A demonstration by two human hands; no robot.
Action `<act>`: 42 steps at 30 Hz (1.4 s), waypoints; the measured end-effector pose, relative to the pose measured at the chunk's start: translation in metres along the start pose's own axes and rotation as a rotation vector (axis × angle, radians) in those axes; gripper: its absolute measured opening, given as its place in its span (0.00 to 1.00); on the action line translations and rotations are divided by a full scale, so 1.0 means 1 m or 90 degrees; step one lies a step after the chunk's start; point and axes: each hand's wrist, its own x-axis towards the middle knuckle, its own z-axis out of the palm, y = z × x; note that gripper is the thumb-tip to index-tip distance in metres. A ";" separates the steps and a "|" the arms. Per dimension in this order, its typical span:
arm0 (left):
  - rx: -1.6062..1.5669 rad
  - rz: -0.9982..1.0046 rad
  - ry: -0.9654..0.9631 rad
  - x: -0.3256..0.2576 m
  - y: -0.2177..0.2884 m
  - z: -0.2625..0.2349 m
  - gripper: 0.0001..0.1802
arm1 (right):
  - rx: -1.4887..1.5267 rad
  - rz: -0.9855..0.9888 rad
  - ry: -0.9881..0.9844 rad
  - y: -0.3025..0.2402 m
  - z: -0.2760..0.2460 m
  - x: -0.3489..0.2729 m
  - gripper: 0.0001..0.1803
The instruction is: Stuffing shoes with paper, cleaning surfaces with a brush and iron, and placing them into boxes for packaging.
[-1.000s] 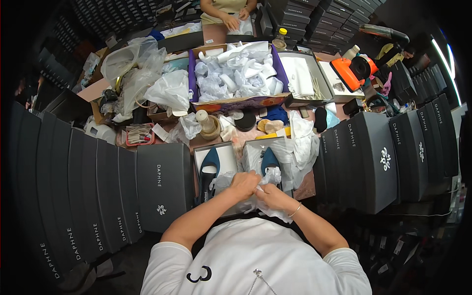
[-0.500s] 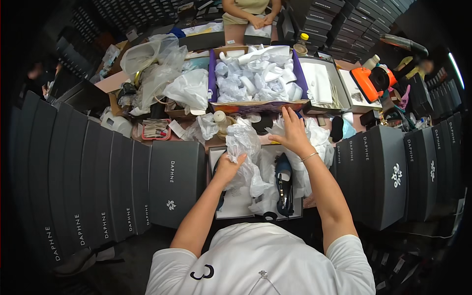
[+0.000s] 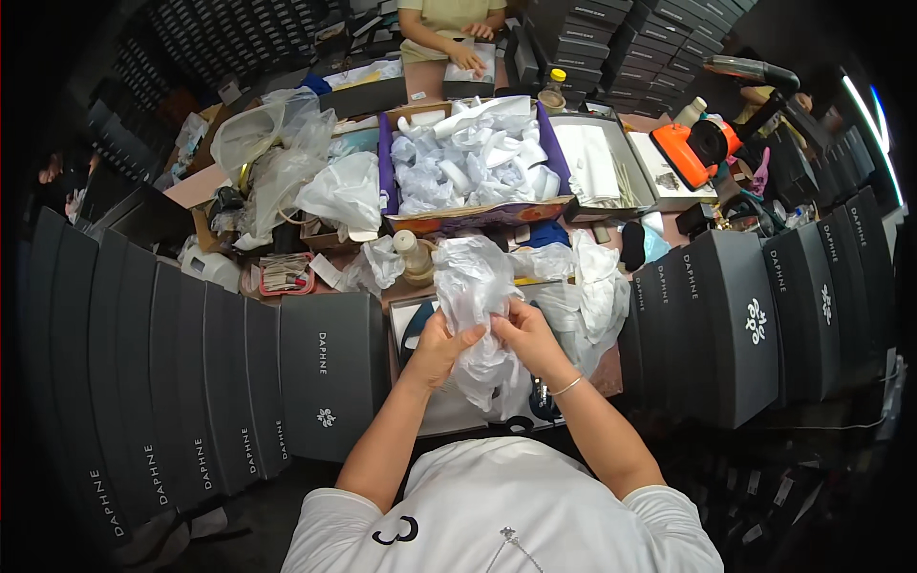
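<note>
Both hands, left hand (image 3: 441,346) and right hand (image 3: 523,331), are clutching 1 crumpled sheet of white tissue paper (image 3: 475,286), fingers clamped on it, above the open shoe box (image 3: 411,320).

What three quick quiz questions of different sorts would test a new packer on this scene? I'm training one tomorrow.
1. True or false: both hands grip the crumpled white tissue paper.
2. Multiple choice: the purple-walled carton behind the work area holds A) shoes, B) wads of white paper, C) bottles.
3. Short answer: what stands in rows on both sides of the person?

Key
1. True: the left hand and right hand hold it above an open shoe box.
2. B.
3. Dark shoe boxes.
</note>
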 end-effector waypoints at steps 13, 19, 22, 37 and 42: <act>0.461 0.008 -0.056 -0.001 0.012 -0.004 0.12 | -0.449 -0.373 -0.015 -0.043 -0.029 -0.070 0.15; 0.588 0.306 -0.229 0.002 0.033 0.015 0.14 | -0.037 -0.242 0.125 -0.090 -0.093 -0.108 0.28; 0.631 0.454 -0.236 0.003 0.037 0.050 0.24 | -0.357 -0.221 -0.137 -0.080 -0.071 -0.060 0.45; -0.032 -0.245 -0.055 -0.003 -0.045 0.018 0.35 | 0.061 0.128 -0.014 0.009 -0.058 -0.016 0.14; 0.184 -0.303 -0.082 -0.004 -0.042 -0.003 0.31 | -0.113 0.086 0.038 0.018 -0.059 -0.017 0.14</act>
